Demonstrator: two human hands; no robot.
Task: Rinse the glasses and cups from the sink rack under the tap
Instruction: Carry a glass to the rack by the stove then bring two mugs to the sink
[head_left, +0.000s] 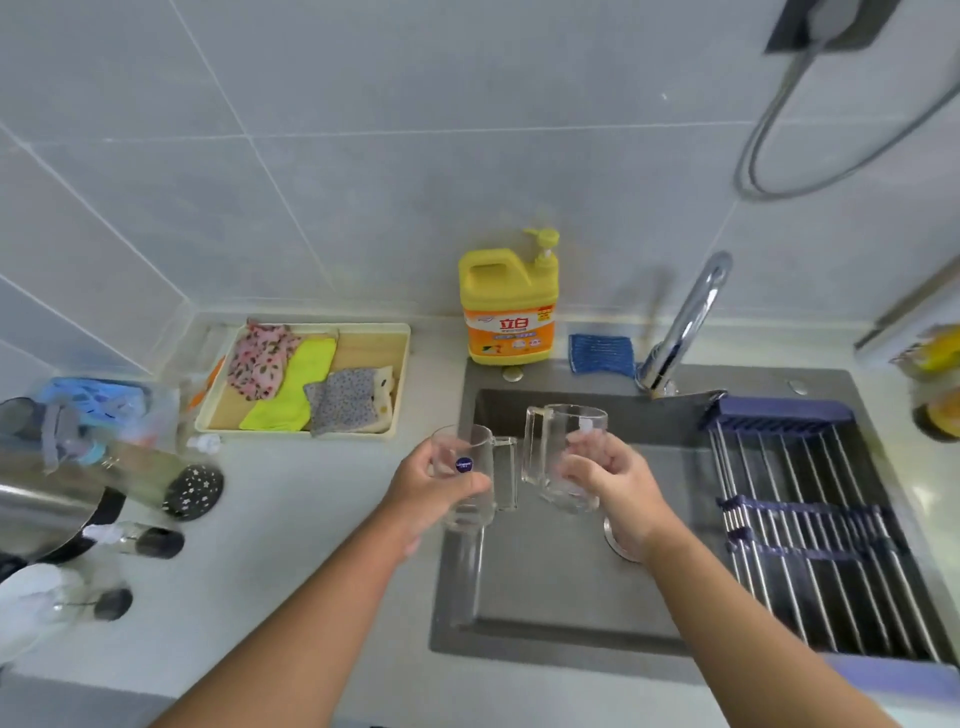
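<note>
The left hand gripped a clear mug with a blue sticker, fingers curled round its body, handle facing right. The right hand clasped a second mug just beside it, handle facing left. Both hung over the sink, before the tap, left of the rack.

both forearms are reaching forward; the left hand is gripping a stickered mug, the right hand a plain mug.

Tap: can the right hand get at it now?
Probably not: the way across the sink to the tap looks open, but the right hand grips a glass mug, and the left hand a stickered mug.
</note>
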